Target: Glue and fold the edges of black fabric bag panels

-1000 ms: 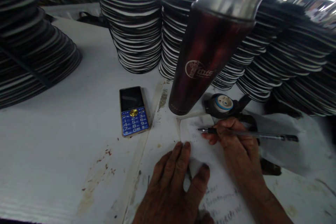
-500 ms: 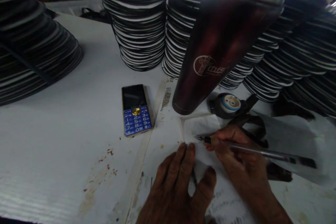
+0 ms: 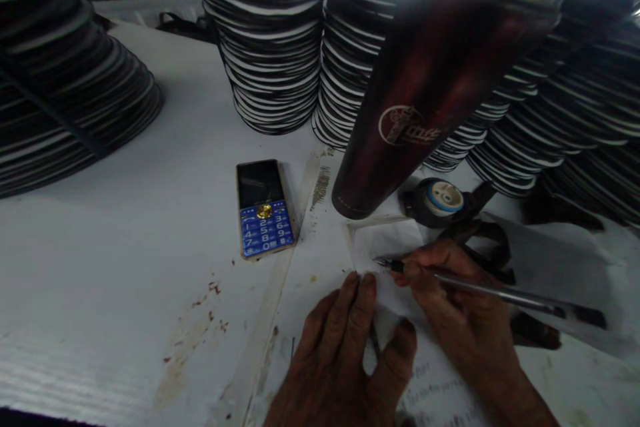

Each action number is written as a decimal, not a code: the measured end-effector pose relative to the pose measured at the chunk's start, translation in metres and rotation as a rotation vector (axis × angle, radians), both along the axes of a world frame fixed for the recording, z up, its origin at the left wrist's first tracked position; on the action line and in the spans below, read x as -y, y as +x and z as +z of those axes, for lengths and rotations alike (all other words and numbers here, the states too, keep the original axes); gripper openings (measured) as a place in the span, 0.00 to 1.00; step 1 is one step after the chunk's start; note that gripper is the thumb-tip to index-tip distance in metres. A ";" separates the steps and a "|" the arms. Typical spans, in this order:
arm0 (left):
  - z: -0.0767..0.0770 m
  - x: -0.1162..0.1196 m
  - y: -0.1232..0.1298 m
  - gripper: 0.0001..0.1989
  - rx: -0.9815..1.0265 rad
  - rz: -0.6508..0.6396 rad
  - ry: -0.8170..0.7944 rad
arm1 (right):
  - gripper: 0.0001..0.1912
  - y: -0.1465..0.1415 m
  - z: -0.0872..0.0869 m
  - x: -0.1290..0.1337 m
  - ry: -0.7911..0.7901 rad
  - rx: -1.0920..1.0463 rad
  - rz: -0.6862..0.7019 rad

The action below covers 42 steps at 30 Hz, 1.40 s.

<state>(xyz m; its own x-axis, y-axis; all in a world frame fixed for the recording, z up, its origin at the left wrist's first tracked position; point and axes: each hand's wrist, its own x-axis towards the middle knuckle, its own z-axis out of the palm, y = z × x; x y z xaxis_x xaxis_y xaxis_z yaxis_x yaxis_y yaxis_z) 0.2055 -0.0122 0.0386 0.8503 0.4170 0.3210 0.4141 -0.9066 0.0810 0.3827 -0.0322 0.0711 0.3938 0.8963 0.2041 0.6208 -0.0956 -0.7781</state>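
Note:
Between thumb and fingers, my right hand (image 3: pixel 460 307) grips a pen (image 3: pixel 493 290), its tip at a small white sheet of paper (image 3: pixel 387 240). Flat on the paper's lower left part lies my left hand (image 3: pixel 345 353), fingers stretched and thumb apart. A thin dark object shows partly between that thumb and forefinger. Beneath my hands is another sheet with handwriting (image 3: pixel 435 390), mostly covered. Just beyond the small sheet stands a dark red thermos flask (image 3: pixel 400 107) with a pale logo. A dark lid with a blue ring (image 3: pixel 443 197) rests to its right.
A blue keypad phone (image 3: pixel 265 210) lies left of my hands on the white table (image 3: pixel 125 267). Tall stacks of dark, pale-edged pieces stand behind (image 3: pixel 275 47), at the left (image 3: pixel 65 93) and at the right (image 3: pixel 565 100). A clear plastic sheet (image 3: pixel 560 267) lies beside my right hand.
The whole view has shifted slightly, so things sit a little further right. Both hands keep nearly the same pose, the pen tip still at the small sheet.

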 end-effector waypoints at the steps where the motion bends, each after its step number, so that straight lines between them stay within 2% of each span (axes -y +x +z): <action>1: 0.000 0.000 0.000 0.23 0.000 0.003 0.000 | 0.06 0.000 0.000 0.000 0.007 -0.003 -0.005; 6: -0.001 0.001 0.000 0.24 0.001 0.009 0.000 | 0.07 0.001 0.000 0.000 -0.002 -0.020 0.038; 13: -0.002 0.000 0.002 0.24 -0.003 0.008 -0.005 | 0.07 0.001 0.000 0.001 0.047 -0.109 -0.029; 21: 0.000 0.000 0.001 0.34 0.000 0.004 0.057 | 0.06 0.000 -0.001 -0.002 0.010 -0.054 0.036; 26: 0.002 -0.003 0.001 0.33 0.009 -0.002 0.073 | 0.04 0.000 -0.001 -0.002 0.029 -0.028 0.059; 38: 0.002 -0.003 0.001 0.31 0.023 0.012 0.054 | 0.05 0.000 0.003 -0.007 0.047 0.206 0.119; 42: 0.003 -0.003 0.002 0.32 0.010 0.006 0.050 | 0.05 -0.001 0.003 -0.006 0.047 0.159 0.095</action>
<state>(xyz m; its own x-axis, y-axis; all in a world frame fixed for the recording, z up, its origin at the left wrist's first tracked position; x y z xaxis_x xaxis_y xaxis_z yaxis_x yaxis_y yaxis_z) 0.2071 -0.0093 0.0413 0.8444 0.4055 0.3500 0.4191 -0.9071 0.0397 0.3815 -0.0260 0.0743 0.2671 0.9160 0.2994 0.7408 0.0035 -0.6718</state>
